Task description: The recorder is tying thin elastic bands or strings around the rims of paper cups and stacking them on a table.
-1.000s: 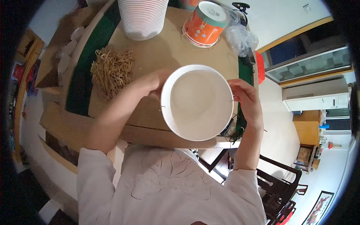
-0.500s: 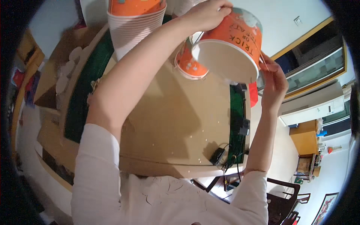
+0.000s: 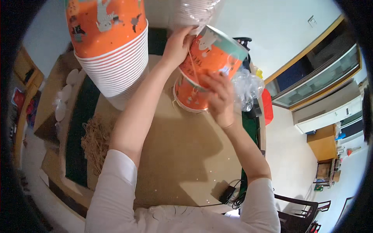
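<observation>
The orange bucket (image 3: 229, 42) sits tilted above the table (image 3: 182, 155), base end up, overlapping a second inverted bucket (image 3: 190, 97); contact between the two is not discernible. The left hand (image 3: 178, 48) grips its upper left side, fingers closed together, fingertips partly hidden. The right hand (image 3: 219, 95) is motion-blurred in front of the wall; its fingers appear slightly parted, and whether they pinch the thin cord (image 3: 193, 66) cannot be determined. The frame edge cuts off the bucket stack (image 3: 112, 66). Relative to the half-second-earlier frame, the orange bucket's open mouth is no longer visible.
</observation>
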A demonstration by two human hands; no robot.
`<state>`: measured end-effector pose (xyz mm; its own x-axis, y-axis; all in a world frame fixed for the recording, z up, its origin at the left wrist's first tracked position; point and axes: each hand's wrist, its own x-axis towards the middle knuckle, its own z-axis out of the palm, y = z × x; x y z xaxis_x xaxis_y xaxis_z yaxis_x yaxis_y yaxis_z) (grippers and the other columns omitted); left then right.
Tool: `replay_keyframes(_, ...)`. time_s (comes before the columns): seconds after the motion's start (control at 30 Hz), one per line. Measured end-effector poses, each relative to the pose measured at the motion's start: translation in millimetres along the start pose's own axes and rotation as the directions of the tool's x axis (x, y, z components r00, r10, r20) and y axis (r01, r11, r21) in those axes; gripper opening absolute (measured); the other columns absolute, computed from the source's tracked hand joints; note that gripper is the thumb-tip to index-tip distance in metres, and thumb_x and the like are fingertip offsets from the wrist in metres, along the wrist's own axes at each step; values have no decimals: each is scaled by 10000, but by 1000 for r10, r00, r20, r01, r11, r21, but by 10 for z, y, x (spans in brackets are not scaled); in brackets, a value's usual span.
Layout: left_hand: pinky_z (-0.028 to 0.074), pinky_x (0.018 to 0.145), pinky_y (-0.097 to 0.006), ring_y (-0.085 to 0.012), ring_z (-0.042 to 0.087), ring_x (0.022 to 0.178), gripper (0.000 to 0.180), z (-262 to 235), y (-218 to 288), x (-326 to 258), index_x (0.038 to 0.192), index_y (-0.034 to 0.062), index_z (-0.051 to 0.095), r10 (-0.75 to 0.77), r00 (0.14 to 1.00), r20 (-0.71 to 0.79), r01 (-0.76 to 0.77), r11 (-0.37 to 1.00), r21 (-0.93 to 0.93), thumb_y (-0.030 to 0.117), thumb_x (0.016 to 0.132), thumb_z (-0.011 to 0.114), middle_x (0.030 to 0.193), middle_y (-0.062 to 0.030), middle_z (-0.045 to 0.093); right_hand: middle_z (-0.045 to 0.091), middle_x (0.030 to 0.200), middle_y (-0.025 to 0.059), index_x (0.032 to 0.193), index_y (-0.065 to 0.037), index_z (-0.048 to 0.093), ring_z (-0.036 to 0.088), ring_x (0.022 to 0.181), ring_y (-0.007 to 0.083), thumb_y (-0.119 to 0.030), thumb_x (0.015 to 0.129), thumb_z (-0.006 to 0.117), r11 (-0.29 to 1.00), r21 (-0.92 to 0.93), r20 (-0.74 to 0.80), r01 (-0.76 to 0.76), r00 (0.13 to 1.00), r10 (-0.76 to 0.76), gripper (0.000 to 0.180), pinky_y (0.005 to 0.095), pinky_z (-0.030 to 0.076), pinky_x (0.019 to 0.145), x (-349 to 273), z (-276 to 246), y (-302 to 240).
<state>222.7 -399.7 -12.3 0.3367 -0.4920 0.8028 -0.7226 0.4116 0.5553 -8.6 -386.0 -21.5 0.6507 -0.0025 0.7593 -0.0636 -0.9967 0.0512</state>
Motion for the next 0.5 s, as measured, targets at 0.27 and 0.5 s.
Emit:
replay_keyframes(0.27,481,860,-361,-275,600,1038,384,-171,-349,-802,1208,24,532,-776,574,261,818,553,-156,20,824,539,1104,-175,620,545,1230,90,1024,-98,661,470,1179,265,-141,661,610,990,-135,219,-46,973,75,369,494,324,1034,-135,276,-600)
replay_keyframes(0.5,420,940,-401,-328,475,1183,585,-627,1024,-1927,1310,34,406,-517,853,74,518,855,-4,-102,745,475,1258,-197,476,580,1140,118,1061,-69,619,540,1074,305,-39,737,650,982,32,334,-188,928,166,326,453,396,969,-398,-479,-1165)
